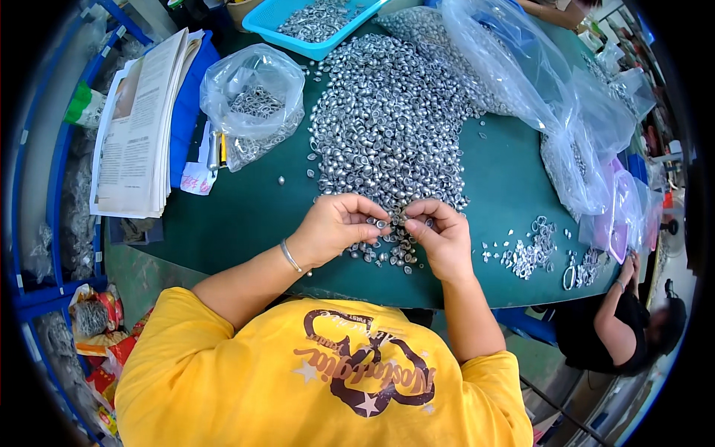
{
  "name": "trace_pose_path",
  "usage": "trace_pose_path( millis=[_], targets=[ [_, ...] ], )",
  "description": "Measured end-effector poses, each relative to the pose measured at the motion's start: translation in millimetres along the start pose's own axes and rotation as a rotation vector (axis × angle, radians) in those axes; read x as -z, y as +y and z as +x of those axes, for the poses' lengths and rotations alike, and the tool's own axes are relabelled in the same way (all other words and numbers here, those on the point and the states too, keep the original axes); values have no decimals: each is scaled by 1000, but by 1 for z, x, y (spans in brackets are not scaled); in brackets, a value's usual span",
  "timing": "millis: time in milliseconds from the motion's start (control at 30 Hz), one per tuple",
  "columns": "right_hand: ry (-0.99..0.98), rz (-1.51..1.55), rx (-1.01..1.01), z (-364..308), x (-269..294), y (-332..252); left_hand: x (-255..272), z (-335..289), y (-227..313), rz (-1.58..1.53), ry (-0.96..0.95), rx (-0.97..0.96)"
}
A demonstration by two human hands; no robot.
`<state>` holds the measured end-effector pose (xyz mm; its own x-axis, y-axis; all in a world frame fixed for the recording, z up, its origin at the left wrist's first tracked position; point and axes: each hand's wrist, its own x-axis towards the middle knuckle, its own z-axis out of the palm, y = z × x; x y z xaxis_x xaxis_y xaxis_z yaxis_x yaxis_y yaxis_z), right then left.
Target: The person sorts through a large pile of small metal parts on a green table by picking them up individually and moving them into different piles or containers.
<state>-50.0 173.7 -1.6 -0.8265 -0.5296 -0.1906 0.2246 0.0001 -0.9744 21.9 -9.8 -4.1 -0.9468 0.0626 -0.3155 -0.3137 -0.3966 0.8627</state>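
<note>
A broad heap of small silver dome-shaped metal pieces spreads over the green table, its near end reaching under my fingers. My left hand, with a bangle at the wrist, pinches one small hollow metal piece between thumb and forefinger. Close beside it, my right hand is closed at the heap's near edge, thumb and forefinger pressed together. What sits in the right fingertips is too small to make out. Several loose pieces lie below and between both hands.
A clear bag of metal rings and a stack of papers stand left. A blue basket holds more parts at the back. Large plastic bags and small piles of silver parts lie right. A co-worker sits far right.
</note>
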Motion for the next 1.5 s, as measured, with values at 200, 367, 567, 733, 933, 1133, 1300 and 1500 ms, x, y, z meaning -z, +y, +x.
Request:
trace_pose_path(
  millis=[200,367,567,733,933,1133,1300,1500],
  targets=[
    [-4,79,128,-6,-3,12,-1,-2,2,-59,-15,7],
    [77,-223,164,-3,-2,16,6,-2,-1,-253,86,89],
    [72,-671,372,-7,5,3,25,-3,6,-386,143,89],
    [-122,-816,479,-13,-10,4,18,0,12,78,258,-1],
    [-111,-819,459,-14,-12,5,7,12,-4,1022,144,-616],
    [-42,-182,-34,-21,0,4,5,19,-11,1284,114,-697],
    [-122,486,-205,-23,4,14,-4,10,2,836,19,-478],
    [-224,872,-227,-16,6,17,9,-4,3,-404,-74,72]
  ],
)
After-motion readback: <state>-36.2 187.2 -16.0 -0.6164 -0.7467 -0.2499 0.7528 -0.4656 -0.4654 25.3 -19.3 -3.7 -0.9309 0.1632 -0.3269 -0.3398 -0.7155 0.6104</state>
